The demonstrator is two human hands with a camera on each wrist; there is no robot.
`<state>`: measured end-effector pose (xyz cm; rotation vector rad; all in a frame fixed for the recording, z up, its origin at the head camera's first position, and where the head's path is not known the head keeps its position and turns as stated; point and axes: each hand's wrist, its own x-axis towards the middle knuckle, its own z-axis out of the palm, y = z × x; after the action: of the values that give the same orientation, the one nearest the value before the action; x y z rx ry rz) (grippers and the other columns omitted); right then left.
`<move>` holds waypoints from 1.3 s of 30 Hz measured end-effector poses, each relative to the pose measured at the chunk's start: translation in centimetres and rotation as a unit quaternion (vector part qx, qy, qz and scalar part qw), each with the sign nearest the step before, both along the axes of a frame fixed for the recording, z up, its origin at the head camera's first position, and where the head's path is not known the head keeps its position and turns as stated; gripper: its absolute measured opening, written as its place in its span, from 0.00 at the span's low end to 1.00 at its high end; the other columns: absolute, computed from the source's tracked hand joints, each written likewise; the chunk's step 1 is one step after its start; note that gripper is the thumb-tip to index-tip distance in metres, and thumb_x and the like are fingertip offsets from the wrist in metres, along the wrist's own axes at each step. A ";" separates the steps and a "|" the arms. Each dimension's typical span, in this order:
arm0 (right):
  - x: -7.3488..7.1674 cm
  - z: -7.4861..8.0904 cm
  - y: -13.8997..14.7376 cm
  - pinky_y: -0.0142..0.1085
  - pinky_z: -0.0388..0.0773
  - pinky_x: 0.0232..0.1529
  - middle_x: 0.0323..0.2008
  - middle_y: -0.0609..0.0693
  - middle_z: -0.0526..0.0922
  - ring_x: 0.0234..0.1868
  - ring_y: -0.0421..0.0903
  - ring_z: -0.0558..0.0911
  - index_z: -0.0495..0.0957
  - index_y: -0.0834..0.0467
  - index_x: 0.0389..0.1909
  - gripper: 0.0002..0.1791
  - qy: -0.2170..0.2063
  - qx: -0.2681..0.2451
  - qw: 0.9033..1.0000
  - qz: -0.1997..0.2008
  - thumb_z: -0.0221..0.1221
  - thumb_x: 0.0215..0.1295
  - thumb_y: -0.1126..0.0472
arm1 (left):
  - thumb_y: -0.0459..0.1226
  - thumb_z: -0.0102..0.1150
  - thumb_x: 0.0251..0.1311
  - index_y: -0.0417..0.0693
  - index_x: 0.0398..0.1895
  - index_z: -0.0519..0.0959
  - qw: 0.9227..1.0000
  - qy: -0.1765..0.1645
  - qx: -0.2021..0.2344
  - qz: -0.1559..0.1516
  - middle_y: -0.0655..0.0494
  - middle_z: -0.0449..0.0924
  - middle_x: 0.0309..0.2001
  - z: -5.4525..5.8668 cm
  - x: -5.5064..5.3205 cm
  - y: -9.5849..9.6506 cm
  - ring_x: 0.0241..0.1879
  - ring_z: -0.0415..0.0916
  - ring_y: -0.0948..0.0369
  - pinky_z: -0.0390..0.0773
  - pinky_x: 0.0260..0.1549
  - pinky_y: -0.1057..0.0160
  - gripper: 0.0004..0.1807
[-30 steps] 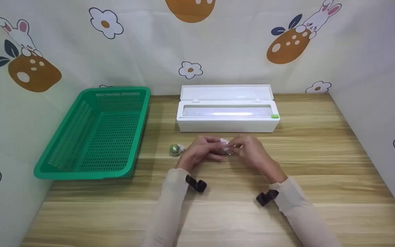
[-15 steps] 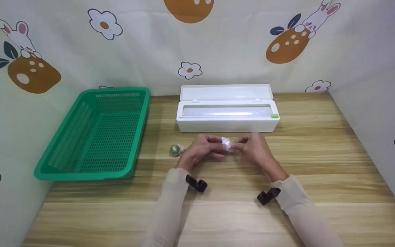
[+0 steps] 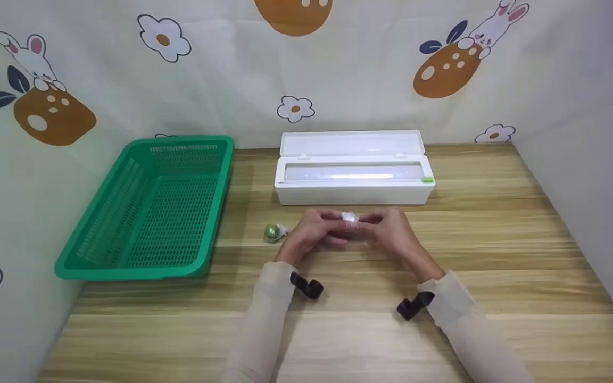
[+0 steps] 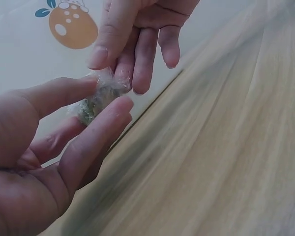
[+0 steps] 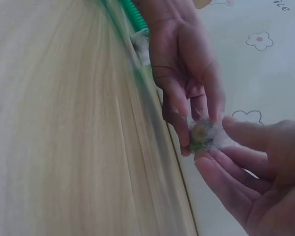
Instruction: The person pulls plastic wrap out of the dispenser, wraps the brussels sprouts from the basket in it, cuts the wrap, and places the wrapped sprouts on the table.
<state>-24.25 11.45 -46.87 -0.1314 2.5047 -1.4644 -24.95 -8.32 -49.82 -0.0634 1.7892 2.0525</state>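
A small greenish lump wrapped in clear plastic film is held up between both hands above the table. My left hand grips it between thumb and fingers. Gathered film at its other end is pinched by the thumb and fingers of my right hand. In the head view only a shiny bit of the bundle shows between the fingertips. To the left of my left hand, a second film-wrapped green ball lies on the table, its twisted film tail pointing right.
Behind the hands stands a white cling film dispenser, its lid raised and a green slider at its right end. A green perforated basket sits at the left on the wooden table. A patterned curtain borders the table.
My right hand has shifted slightly around the bundle, its fingers working at the film, and the bundle has turned a little. My left hand stays almost still.
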 end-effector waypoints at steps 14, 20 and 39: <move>-0.6 -0.2 0.5 0.37 0.86 0.34 0.44 0.58 0.89 0.37 0.46 0.87 0.85 0.63 0.48 0.18 -0.038 -0.062 0.997 -0.015 0.72 0.55 0.67 | 0.30 0.64 0.63 0.31 0.53 0.79 1.000 0.001 0.014 -0.015 0.39 0.84 0.48 -0.1 -0.4 -0.1 0.32 0.88 0.53 0.88 0.35 0.57 0.17; -0.9 -0.4 0.8 0.40 0.87 0.39 0.45 0.57 0.87 0.38 0.45 0.88 0.83 0.64 0.54 0.24 -0.075 -0.116 0.990 -0.005 0.71 0.53 0.72 | 0.29 0.63 0.64 0.29 0.53 0.79 0.999 0.015 0.018 -0.038 0.43 0.83 0.48 -0.1 -0.2 -0.2 0.37 0.88 0.51 0.88 0.36 0.57 0.16; -0.9 -0.8 1.0 0.29 0.83 0.45 0.51 0.63 0.86 0.44 0.44 0.86 0.83 0.61 0.54 0.21 -0.038 -0.105 0.992 0.059 0.69 0.57 0.70 | 0.30 0.66 0.61 0.35 0.52 0.83 0.999 0.011 -0.010 -0.034 0.37 0.86 0.47 0.2 0.0 -0.7 0.32 0.88 0.53 0.88 0.37 0.57 0.16</move>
<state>-25.16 12.45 -47.63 -0.2494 2.2379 -1.6466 -24.95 -9.00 -49.64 0.0153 1.8012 1.9947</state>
